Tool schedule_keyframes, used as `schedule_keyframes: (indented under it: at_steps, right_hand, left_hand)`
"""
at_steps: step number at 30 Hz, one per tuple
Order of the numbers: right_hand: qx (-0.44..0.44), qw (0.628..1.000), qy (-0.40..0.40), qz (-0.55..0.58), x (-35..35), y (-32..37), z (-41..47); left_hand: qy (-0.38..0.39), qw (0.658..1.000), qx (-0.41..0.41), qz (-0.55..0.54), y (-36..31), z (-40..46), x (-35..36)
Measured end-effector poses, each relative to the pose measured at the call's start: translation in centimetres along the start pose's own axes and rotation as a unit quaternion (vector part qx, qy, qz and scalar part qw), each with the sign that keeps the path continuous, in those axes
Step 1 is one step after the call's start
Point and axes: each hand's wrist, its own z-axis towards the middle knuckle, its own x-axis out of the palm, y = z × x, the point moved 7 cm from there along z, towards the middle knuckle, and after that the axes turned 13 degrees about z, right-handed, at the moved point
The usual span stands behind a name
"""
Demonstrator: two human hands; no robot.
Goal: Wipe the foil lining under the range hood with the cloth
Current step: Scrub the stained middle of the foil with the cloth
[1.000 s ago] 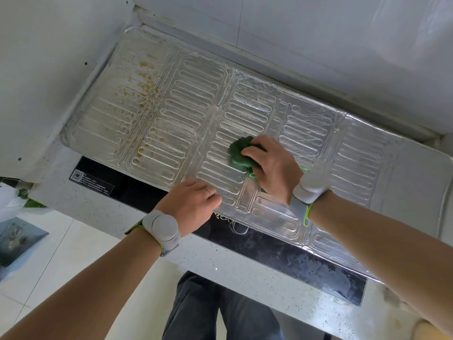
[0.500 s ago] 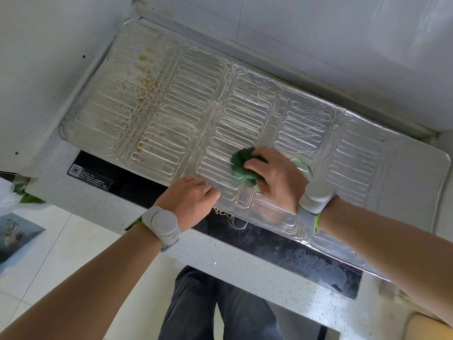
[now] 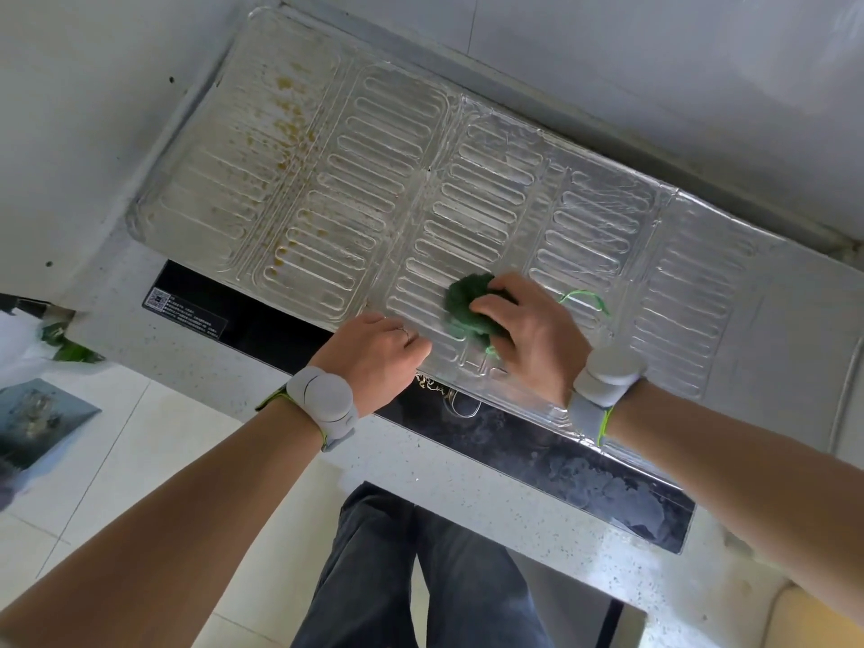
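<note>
White walls close in the corner above the stove, and under the hood the foil lining takes up most of what you can see from where the person stands. The right hand has its fingers curled round a wadded dark green cloth and presses it to the foil near the front edge, about midway along. The left hand sits just beside it with its fingers bent against the foil's front edge; whether it pinches the edge or only braces it, I cannot tell.

Compared with a second ago the cloth has slid a little toward the front edge while the left hand kept its place. I take that as one short scrubbing stroke in the middle, not a sweep across the whole sheet.

A loose green thread lies on the foil just right of the hand.

The foil is embossed with rows of long oval ridges and creased at its seams. Its middle and right panels look bright. The far left panel carries a scatter of yellow-brown grease spots, well apart from the cloth, so I judge the dirtiest part is not yet wiped.

Below the foil's front edge runs the black glass cooktop, set in a speckled pale counter.
</note>
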Motion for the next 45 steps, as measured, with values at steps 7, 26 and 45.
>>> schedule_keyframes:
  at_steps: [7, 26, 45]
  right_hand:
    - [-0.055, 0.995, 0.079, 0.015, 2.4, 2.5, -0.8]
    - [-0.052, 0.994, 0.09, 0.015, 2.7, 3.6, -2.4]
    - [-0.047, 0.995, 0.063, 0.053, 2.2, 1.9, -1.4]
  left_hand:
    - [0.005, 1.0, -0.012, 0.009, -0.3, -0.4, 0.5]
    - [-0.073, 0.993, -0.095, -0.001, 0.6, -1.6, 0.0]
    - [-0.064, 0.698, -0.633, -0.328, 3.9, -9.8, 3.7]
